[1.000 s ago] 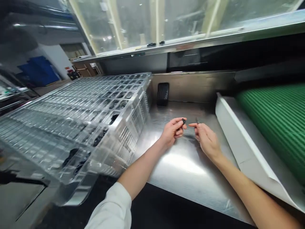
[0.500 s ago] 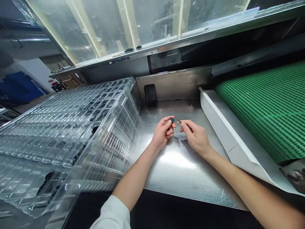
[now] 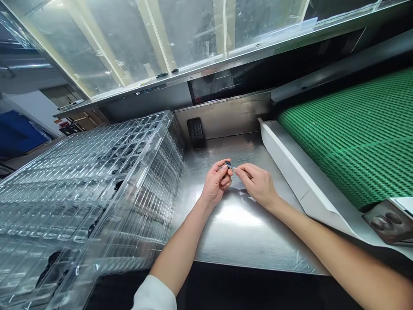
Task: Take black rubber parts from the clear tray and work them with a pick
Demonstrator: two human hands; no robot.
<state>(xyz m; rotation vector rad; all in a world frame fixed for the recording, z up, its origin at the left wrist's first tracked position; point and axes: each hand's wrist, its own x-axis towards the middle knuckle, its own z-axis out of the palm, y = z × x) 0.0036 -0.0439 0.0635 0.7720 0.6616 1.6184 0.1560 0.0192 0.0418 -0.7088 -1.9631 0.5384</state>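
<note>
pinching a small black part [image 3: 228,165] between left fingers [image 3: 223,168]

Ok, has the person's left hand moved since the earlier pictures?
Yes, slightly: the left hand has shifted rightward, toward the right hand, judged against the black pad at the back of the steel bench.

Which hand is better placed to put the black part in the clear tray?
Probably the left hand: it pinches the black part and sits nearer the clear tray; the right hand holds a thin tool.
</note>
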